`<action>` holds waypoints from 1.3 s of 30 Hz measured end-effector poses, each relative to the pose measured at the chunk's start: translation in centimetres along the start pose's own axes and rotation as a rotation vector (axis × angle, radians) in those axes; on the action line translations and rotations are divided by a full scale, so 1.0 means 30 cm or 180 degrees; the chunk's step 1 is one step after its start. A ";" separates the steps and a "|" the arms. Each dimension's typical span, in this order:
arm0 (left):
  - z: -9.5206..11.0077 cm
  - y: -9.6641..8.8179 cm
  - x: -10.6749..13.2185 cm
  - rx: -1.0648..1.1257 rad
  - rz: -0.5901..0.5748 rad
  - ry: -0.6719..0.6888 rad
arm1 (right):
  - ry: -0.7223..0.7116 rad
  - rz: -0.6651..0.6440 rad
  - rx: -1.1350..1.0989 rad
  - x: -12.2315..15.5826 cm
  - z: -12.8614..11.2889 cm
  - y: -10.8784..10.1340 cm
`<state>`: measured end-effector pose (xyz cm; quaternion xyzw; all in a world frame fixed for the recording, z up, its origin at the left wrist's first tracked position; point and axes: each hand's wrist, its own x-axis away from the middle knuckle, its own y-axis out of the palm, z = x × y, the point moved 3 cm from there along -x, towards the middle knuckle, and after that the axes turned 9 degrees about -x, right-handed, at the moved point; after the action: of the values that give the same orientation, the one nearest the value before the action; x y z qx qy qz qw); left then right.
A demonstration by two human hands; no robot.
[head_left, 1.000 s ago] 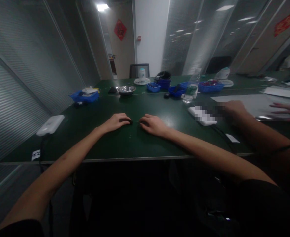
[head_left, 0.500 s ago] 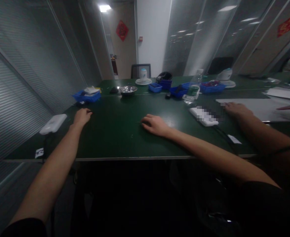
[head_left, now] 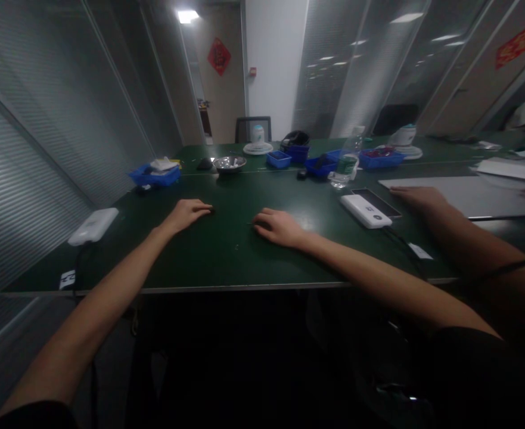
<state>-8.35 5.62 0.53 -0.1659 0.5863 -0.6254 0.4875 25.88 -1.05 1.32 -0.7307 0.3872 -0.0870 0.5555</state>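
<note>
My left hand [head_left: 187,213] is over the green table, its fingers pinched on a small dark object [head_left: 213,210] too small to name. To its right, my right hand [head_left: 277,226] rests on the table with its fingers curled. From its fingertips a thin, needle-like thing [head_left: 248,223] points left; its kind does not show. The two hands are apart, with the dark object close to the thin tip.
A white power bank [head_left: 364,211] and a phone [head_left: 376,202] lie right; another white power bank [head_left: 93,226] lies left. Behind are a steel bowl [head_left: 229,165], blue trays [head_left: 155,176] and a water bottle [head_left: 347,164]. Another person's hand [head_left: 416,196] is at right.
My left hand has moved right, toward my right hand, with the small dark object in its fingers. My right hand has stayed in place.
</note>
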 end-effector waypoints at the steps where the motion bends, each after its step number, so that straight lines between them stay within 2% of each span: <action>1: 0.058 0.020 -0.013 0.0189 -0.0053 0.0129 | -0.0044 -0.0001 0.0002 0.001 -0.001 0.000; 5: 0.265 0.090 -0.045 0.0648 -0.0352 0.0602 | -0.0216 0.0006 -0.0012 0.005 -0.006 0.000; 8: 0.336 0.109 -0.047 0.0791 -0.0380 0.0746 | -0.0224 -0.0012 0.0002 0.007 -0.008 -0.001; 24: 0.351 0.123 -0.040 0.0989 -0.0412 0.0749 | -0.0401 -0.0001 0.0032 0.016 -0.034 -0.001; 33: 0.342 0.135 -0.049 0.0980 -0.0510 0.0685 | -0.0185 0.0179 -0.0043 0.005 -0.010 0.011; 39: 0.348 0.128 -0.048 0.0657 -0.0423 0.0822 | -0.0095 -0.0009 0.0099 -0.005 -0.003 0.020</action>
<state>2.06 1.43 0.30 -0.0717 0.5644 -0.7292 0.3801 25.45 -1.09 0.88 -0.7238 0.3764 -0.0829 0.5724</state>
